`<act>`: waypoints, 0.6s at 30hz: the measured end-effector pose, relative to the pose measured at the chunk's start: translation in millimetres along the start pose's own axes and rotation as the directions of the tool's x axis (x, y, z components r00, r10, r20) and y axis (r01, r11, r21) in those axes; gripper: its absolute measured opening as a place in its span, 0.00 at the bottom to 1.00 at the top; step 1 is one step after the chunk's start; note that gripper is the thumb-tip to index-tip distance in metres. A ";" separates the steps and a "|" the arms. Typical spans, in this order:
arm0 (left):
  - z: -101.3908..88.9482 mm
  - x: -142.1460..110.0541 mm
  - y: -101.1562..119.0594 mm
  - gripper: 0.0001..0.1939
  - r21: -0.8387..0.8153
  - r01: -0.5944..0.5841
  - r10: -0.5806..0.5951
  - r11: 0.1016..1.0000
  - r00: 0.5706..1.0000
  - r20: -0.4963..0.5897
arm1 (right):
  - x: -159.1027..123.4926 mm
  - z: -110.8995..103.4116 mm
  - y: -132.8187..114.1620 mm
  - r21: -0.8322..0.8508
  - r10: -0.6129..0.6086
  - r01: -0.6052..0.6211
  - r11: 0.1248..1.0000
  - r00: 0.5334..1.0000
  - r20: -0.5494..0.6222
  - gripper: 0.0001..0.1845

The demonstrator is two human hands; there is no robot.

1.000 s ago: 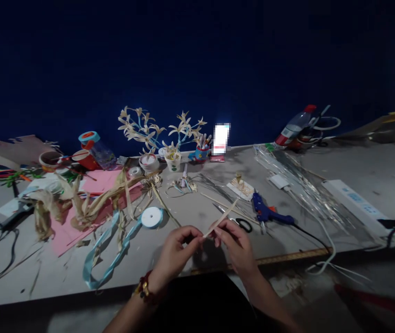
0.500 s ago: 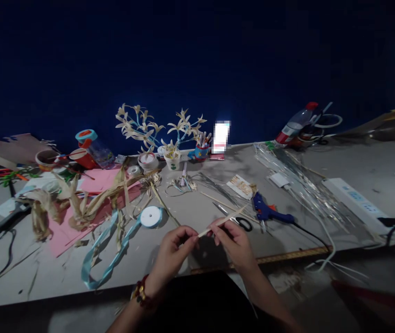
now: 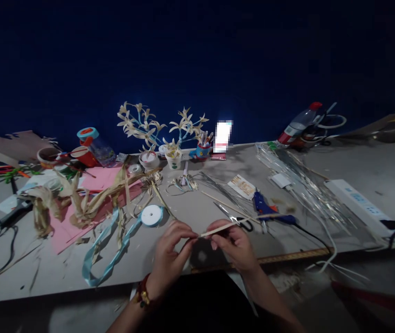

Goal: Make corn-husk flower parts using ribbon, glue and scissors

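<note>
A thin pale strip, seemingly dried corn husk [image 3: 214, 231], stretches between my hands just above the table's front edge. My left hand [image 3: 175, 245] pinches its near end between thumb and fingertips. Farther along, the fingers of my right hand [image 3: 233, 243] are closed round the strip. Its long tail passes over black-handled scissors [image 3: 246, 224] and runs out to the right in front of a blue glue gun [image 3: 266, 208]. A spool of light blue ribbon [image 3: 151, 215] lies left of my hands, with ribbon trailing from it.
Dried husks [image 3: 93, 203] cover pink paper [image 3: 60, 236] on the left. Behind stand potted husk flowers [image 3: 173, 159], a pen cup [image 3: 202, 151] and a lit phone [image 3: 222, 138]. Wire bundles [image 3: 308, 189] and a power strip [image 3: 360, 203] lie right. A wooden ruler [image 3: 287, 255] lines the front edge.
The strip's free end has swung right and lower, now reaching across the glue gun, with a blurred tan tuft by it. My right fingers have closed in further; the left pinch stays much the same.
</note>
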State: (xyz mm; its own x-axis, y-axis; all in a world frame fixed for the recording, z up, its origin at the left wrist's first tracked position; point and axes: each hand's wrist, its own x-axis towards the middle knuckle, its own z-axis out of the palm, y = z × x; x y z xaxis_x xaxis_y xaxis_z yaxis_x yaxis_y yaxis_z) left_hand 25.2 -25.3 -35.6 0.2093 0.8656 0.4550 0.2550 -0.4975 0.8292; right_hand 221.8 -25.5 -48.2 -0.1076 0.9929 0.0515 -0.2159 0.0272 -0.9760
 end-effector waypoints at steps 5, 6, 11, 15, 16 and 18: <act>0.0 -5.0 -1.8 0.16 0.107 -0.024 0.024 0.994 1.000 0.000 | -0.5 -0.3 2.2 -0.062 -0.036 0.034 0.998 0.999 -0.029 0.09; 0.1 -5.4 -2.0 0.17 0.109 -0.021 0.021 0.994 1.000 -0.003 | -0.5 -0.7 2.5 -0.074 -0.040 0.038 0.997 0.999 -0.035 0.09; 1.0 -5.8 -2.1 0.15 0.143 -0.066 0.073 0.988 0.996 -0.041 | -0.2 -0.5 1.1 -0.072 -0.031 0.027 0.997 0.998 -0.049 0.08; 2.0 -8.0 -6.1 0.11 0.200 -0.124 0.136 0.972 0.989 -0.049 | -0.9 5.1 -2.1 0.017 0.037 -0.036 0.999 0.998 -0.047 0.11; 2.4 -8.9 -7.5 0.11 0.214 -0.127 0.141 0.969 0.989 -0.048 | -1.4 7.4 -2.6 0.040 0.059 -0.057 0.998 0.997 -0.046 0.11; 3.0 -10.7 -9.3 0.12 0.233 -0.134 0.148 0.963 0.988 -0.048 | -2.7 11.8 -3.1 0.065 0.084 -0.080 0.995 0.995 -0.051 0.12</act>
State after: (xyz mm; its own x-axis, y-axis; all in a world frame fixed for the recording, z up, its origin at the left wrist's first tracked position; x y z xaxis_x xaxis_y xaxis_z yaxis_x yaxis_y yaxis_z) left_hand 23.5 -30.1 -49.2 0.1995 0.7839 0.5880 0.4375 -0.6082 0.6624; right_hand 211.4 -29.6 -42.8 -0.0758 0.9963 -0.0413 -0.2695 -0.0603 -0.9611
